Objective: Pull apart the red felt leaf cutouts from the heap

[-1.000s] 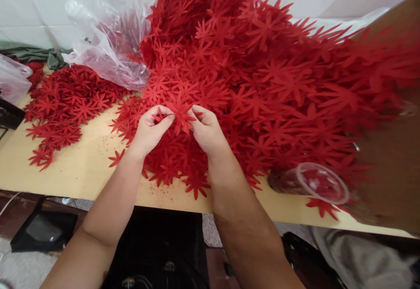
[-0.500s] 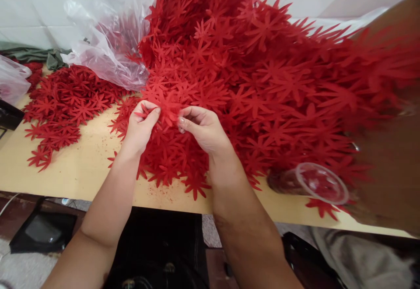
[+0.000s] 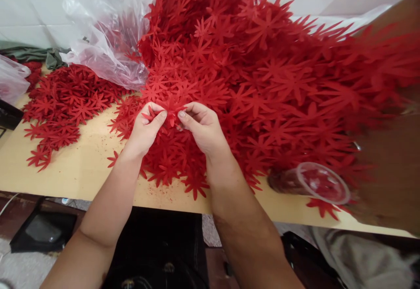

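Between my two hands is a red flower-shaped cutout [image 3: 172,107] with long narrow petals. My left hand [image 3: 149,125] pinches its left side between thumb and fingers, with red petal tips showing across the fingers. On the other side my right hand [image 3: 201,125] grips a petal between thumb and forefinger. Both hands are over the near part of a large heap of the same red cutouts [image 3: 229,70]. Whether the left hand holds more than one cutout I cannot tell.
A smaller pile of red cutouts [image 3: 72,96] lies to the left, beside a clear plastic bag [image 3: 108,57]. On the right, a clear plastic cup [image 3: 308,184] lies on its side near the edge of the wooden table [image 3: 85,166]. A brown board [image 3: 387,170] stands at far right.
My left hand has moved slightly right, and the hands are closer together. My right fingers, blurred near the cutout before, now pinch its right petal.
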A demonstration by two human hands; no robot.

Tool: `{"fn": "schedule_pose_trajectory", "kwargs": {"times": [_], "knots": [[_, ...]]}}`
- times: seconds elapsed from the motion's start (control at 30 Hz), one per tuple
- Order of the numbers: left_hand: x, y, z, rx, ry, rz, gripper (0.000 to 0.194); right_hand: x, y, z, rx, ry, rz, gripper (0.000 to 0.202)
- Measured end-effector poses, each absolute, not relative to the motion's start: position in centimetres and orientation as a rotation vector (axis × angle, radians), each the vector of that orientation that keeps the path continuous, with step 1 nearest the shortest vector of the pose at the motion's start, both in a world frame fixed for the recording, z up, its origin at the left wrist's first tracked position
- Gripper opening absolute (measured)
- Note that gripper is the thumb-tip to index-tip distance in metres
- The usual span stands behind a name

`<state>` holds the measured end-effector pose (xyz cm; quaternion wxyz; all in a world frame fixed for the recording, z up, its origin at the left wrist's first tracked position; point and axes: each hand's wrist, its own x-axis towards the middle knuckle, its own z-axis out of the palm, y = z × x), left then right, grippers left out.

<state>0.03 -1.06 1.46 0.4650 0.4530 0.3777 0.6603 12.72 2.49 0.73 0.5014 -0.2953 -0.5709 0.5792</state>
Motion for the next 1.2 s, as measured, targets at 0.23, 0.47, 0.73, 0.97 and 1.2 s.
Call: {"fn": "schedule_pose_trajectory", "kwargs": {"times": [0.23, 0.47, 0.73, 0.97, 1.2], "knots": [[-0.4, -1.4, 2.0, 0.859, 0.897, 1.540, 0.027, 13.7, 3.6, 0.3, -0.726, -1.184, 1.307, 0.025], [-0.7, -0.5, 1.6, 0.940, 0.959, 1.696, 0.023, 14.5, 5.1, -0.6, -0.726, -1.088, 1.193, 0.023], [-0.6, -0.3, 0.9, 1.117, 1.201, 1.849, 0.010, 13.6, 4.6, -0.7, -0.783, -1.276, 0.996, 0.020], [-0.2, -0.3, 0.6, 1.136, 1.206, 1.773, 0.009, 13.7, 4.4, -1.0, -0.888, -1.391, 0.651, 0.026], [0.4, -0.6, 0.9, 1.212, 1.284, 1.714, 0.013, 13.3, 2.2, 0.7, -0.845, -1.673, 0.347, 0.028]]}}
